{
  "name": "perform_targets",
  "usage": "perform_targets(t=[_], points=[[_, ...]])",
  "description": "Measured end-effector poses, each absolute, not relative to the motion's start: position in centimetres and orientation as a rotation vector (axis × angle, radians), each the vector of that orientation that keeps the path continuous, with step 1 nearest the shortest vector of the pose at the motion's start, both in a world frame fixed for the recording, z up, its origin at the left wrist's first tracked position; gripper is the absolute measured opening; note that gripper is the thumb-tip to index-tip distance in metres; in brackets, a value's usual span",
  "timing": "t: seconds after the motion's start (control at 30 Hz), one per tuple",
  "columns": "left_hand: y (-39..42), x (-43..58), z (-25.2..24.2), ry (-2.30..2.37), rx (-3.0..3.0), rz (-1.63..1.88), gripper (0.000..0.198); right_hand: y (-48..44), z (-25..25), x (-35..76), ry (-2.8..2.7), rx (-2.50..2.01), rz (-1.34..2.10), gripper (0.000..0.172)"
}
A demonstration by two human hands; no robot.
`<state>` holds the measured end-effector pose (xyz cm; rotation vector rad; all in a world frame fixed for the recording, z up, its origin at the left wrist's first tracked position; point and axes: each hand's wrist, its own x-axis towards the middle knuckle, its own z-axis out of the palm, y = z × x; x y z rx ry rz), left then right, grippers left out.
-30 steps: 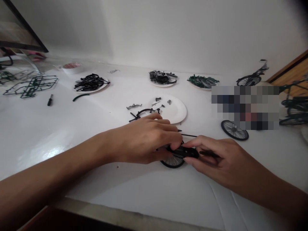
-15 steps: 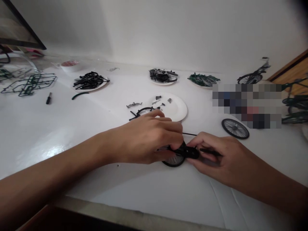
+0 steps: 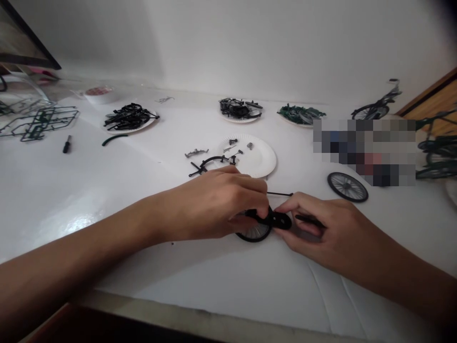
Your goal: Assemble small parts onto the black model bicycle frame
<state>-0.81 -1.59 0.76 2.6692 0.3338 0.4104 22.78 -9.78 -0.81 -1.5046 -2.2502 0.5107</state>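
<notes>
My left hand is closed on a black model-bicycle part attached to or lying over a small spoked wheel; fingers hide most of the join. The part's rounded end, with small holes, sticks out towards my right hand. My right thumb and forefinger are at that rounded end. A slim black rod lies across the curled fingers of my right hand; its kind I cannot make out. Behind my hands a thin black bar shows. A curved black frame piece rests by the paper plate.
A loose spoked wheel lies at the right. Plates of black parts and green parts stand at the back. Further left are a small screwdriver and green sprue frames. A model bicycle stands back right.
The whole view has shifted slightly, so things sit a little higher and further left. The rounded end of the black part has turned slightly; both hands keep nearly the same hold.
</notes>
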Motion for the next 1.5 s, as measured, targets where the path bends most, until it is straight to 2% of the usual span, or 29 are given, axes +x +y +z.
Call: perform_targets(t=[0.23, 0.53, 0.87, 1.0, 1.17, 1.4, 1.5], points=[[-1.2, -1.2, 1.2, 0.245, 2.744, 0.388, 0.009, -10.0, -1.1, 22.5, -2.289, -1.49, 0.378, 0.012], [-1.2, -1.4, 1.8, 0.181, 2.869, 0.335, 0.029, -10.0, -1.5, 23.0, -2.231, -1.547, 0.522, 0.013], [-1.1, -1.6, 1.7, 0.195, 2.746, 0.339, 0.017, -9.3, -0.6, 23.4, -2.186, -1.616, 0.738, 0.031], [-1.0, -1.4, 1.5, 0.241, 2.727, 0.337, 0.01, -9.3, -0.6, 23.5, -2.201, -1.589, 0.73, 0.029], [-0.9, -1.4, 1.2, 0.261, 2.618, 0.316, 0.02, -9.4, -0.8, 23.4, -2.216, -1.577, 0.718, 0.024], [-0.9, -1.5, 1.2, 0.327, 2.577, 0.264, 0.032, -9.4, -0.7, 23.9, -2.287, -1.54, 0.67, 0.026], [-0.9, -1.5, 1.2, 0.316, 2.596, 0.265, 0.031, -9.4, -0.8, 24.0, -2.294, -1.539, 0.646, 0.026]])
